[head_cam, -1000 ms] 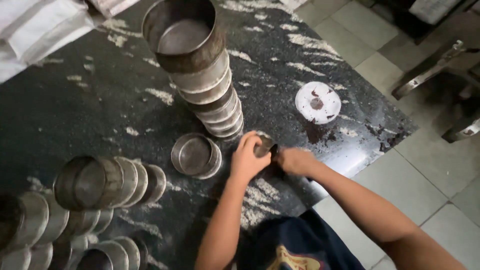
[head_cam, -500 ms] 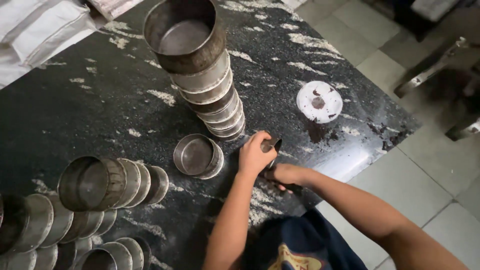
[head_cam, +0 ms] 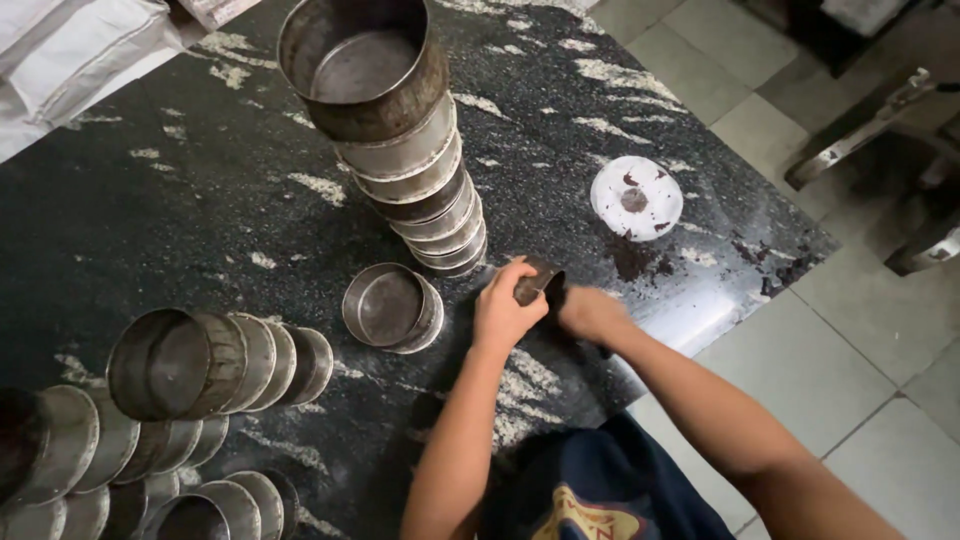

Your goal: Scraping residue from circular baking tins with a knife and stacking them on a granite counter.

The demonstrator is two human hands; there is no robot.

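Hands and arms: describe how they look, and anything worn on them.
Both arms are bare, with no sleeves over the forearms. The left hand and right hand wear no gloves, and no rings, watch or bands show. Fingers are bare; marks on them cannot be made out.

Black speckled stone counter (head_cam: pixel 180 230), white streaks throughout, dark crumbs near right corner. Grey tiled floor (head_cam: pixel 880 330) at right, thin grout lines. Metal frame (head_cam: pixel 880 120) stands on floor, upper right. White sacks (head_cam: pixel 70 50) upper left. Dim light.
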